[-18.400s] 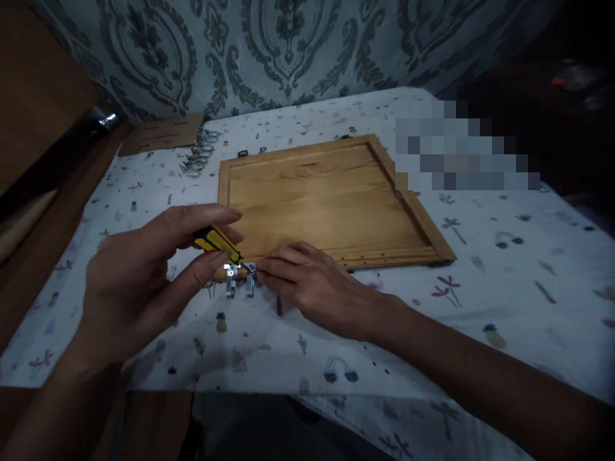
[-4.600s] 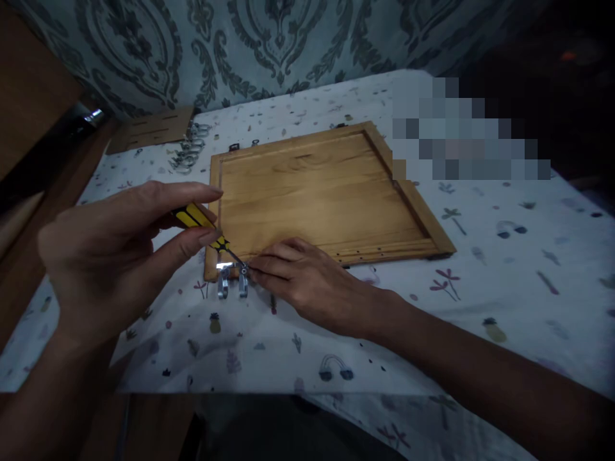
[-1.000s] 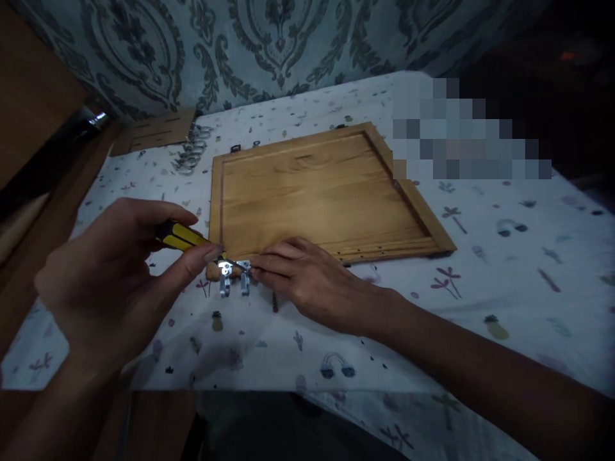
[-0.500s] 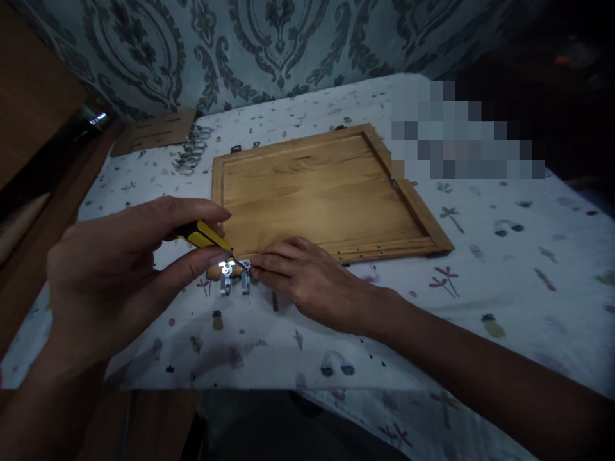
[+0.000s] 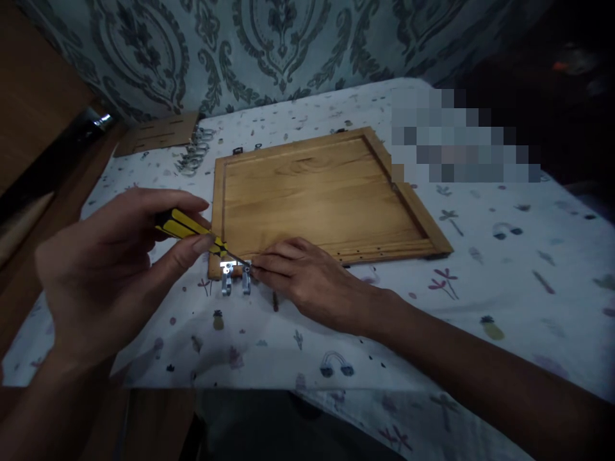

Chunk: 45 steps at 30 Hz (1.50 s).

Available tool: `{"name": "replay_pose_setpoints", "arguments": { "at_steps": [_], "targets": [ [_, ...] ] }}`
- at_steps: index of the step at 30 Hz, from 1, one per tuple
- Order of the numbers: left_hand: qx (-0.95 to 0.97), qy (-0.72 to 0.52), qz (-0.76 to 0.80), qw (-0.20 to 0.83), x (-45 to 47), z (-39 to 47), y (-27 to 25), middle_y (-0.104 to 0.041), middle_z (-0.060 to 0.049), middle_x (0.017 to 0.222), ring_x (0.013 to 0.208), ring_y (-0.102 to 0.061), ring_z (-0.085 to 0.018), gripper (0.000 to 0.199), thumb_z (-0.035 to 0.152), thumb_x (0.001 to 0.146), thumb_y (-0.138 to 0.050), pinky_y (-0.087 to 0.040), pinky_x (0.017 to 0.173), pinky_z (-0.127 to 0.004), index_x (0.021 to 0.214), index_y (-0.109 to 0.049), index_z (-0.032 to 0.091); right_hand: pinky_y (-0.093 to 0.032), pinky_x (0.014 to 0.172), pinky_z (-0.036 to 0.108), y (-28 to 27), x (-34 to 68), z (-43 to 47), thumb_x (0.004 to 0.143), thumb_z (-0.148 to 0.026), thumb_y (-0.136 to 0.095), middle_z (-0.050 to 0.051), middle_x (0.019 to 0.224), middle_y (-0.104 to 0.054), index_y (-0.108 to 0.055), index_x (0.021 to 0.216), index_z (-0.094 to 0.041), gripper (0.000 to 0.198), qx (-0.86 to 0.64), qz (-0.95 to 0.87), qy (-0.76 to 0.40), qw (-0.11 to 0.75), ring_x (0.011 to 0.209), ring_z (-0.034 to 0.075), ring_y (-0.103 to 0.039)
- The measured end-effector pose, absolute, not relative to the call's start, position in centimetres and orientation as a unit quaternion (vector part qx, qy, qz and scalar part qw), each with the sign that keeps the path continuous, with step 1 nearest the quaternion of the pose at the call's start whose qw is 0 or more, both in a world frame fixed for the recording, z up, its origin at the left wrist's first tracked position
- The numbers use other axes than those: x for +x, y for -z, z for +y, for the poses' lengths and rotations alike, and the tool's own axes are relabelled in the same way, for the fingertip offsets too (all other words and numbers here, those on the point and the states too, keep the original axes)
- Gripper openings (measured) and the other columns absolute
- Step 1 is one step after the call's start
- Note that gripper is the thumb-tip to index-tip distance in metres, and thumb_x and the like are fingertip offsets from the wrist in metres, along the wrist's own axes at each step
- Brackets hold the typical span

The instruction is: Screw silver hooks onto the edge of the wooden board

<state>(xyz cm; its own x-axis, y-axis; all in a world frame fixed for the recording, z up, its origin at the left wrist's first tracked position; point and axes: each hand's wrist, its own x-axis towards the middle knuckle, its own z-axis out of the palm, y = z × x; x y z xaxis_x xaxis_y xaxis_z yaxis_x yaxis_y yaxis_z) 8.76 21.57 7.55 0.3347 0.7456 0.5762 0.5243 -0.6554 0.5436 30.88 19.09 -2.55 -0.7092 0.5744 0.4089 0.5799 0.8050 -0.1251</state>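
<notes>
Metal hooks (image 5: 246, 283): two, at eight o'clock corner of wooden panel (image 5: 312, 198). Screwdriver (image 5: 185, 226): clamped in fingers of left hand (image 5: 103, 269), tip towards four o'clock, apparently to meet one. Right hand (image 5: 314, 285): fingers together at hooks' three o'clock, seemingly steadying.

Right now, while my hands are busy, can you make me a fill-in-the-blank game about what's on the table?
1. The screwdriver in the left hand has a handle that is black and ____.
2. At the near edge of the wooden board, ____ shiny metal pieces show to the left of the right hand.
3. The board lies on a patterned cloth whose background is ____.
4. The flat brown sheet lies at the far ____ of the cloth.

Missing words: yellow; two; white; left.
</notes>
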Motion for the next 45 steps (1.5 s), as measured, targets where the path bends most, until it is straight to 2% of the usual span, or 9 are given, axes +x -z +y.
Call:
{"name": "replay_pose_setpoints", "arguments": {
  "at_steps": [9, 14, 21, 28, 33, 40, 45],
  "targets": [
    [0.821, -0.38, 0.425, 0.038, 8.6, 21.5, -7.3, -0.073, 0.006, 0.09, 0.077, -0.068, -0.009, 0.019, 0.029, 0.082, -0.077, -0.053, 0.072, -0.019, 0.1, -0.074, 0.023, -0.044, 0.093, 0.041, 2.5, 30.9, 19.3, 0.102, -0.01, -0.04, 0.009, 0.123, -0.071, -0.066, 0.118, -0.01, 0.03, -0.308, -0.922, 0.006, 0.234, 0.111, 0.024, -0.058],
    [0.817, -0.385, 0.427, 0.047, 8.6, 21.6, -7.2, -0.073, 0.005, 0.094, 0.082, -0.069, -0.012, 0.021, 0.029, 0.082, -0.078, -0.055, 0.072, -0.022, 0.102, -0.073, 0.024, -0.044, 0.093, 0.04, 2.5, 30.9, 19.2, 0.103, -0.011, -0.04, 0.009, 0.122, -0.071, -0.066, 0.119, -0.01, 0.03, -0.308, -0.922, 0.02, 0.233, 0.11, 0.024, -0.058],
    [0.829, -0.371, 0.419, 0.0, 8.7, 21.7, -7.2, -0.073, 0.005, 0.092, 0.078, -0.066, -0.008, 0.019, 0.03, 0.085, -0.077, -0.052, 0.073, -0.018, 0.101, -0.073, 0.022, -0.044, 0.094, 0.04, 2.5, 30.9, 19.1, 0.103, -0.012, -0.041, 0.009, 0.125, -0.07, -0.065, 0.12, -0.01, 0.029, -0.306, -0.923, 0.015, 0.234, 0.112, 0.024, -0.057],
    [0.839, -0.325, 0.435, -0.03, 8.8, 21.3, -7.8, -0.072, 0.006, 0.084, 0.068, -0.06, -0.01, 0.021, 0.042, 0.085, -0.075, -0.044, 0.06, -0.025, 0.097, -0.073, 0.024, -0.043, 0.093, 0.04, 2.5, 30.8, 19.2, 0.102, -0.012, -0.044, 0.009, 0.125, -0.07, -0.065, 0.119, -0.011, 0.027, -0.306, -0.921, 0.023, 0.24, 0.11, 0.024, -0.058],
    [0.83, -0.343, 0.44, -0.009, 9.0, 21.1, -7.6, -0.073, 0.005, 0.084, 0.068, -0.063, -0.012, 0.027, 0.05, 0.083, -0.076, -0.045, 0.058, -0.029, 0.095, -0.072, 0.026, -0.043, 0.091, 0.039, 2.5, 30.8, 19.2, 0.103, -0.013, -0.041, 0.009, 0.127, -0.069, -0.066, 0.116, -0.01, 0.028, -0.304, -0.921, 0.026, 0.241, 0.106, 0.023, -0.059],
    [0.829, -0.272, 0.487, -0.039, 9.1, 20.6, -8.0, -0.072, 0.006, 0.087, 0.068, -0.065, -0.017, 0.029, 0.062, 0.092, -0.056, -0.046, 0.058, -0.036, 0.097, -0.066, 0.035, -0.043, 0.092, 0.039, 2.5, 30.7, 19.2, 0.104, -0.015, -0.041, 0.009, 0.126, -0.07, -0.066, 0.115, -0.012, 0.027, -0.309, -0.921, 0.024, 0.236, 0.107, 0.022, -0.059],
    [0.842, -0.249, 0.469, -0.09, 9.2, 20.5, -8.2, -0.073, 0.006, 0.084, 0.068, -0.068, -0.018, 0.025, 0.055, 0.093, -0.054, -0.046, 0.053, -0.033, 0.095, -0.065, 0.033, -0.043, 0.092, 0.039, 2.4, 30.7, 19.2, 0.104, -0.016, -0.044, 0.01, 0.127, -0.069, -0.066, 0.118, -0.012, 0.026, -0.31, -0.921, 0.017, 0.235, 0.109, 0.023, -0.059]
  ]
}}
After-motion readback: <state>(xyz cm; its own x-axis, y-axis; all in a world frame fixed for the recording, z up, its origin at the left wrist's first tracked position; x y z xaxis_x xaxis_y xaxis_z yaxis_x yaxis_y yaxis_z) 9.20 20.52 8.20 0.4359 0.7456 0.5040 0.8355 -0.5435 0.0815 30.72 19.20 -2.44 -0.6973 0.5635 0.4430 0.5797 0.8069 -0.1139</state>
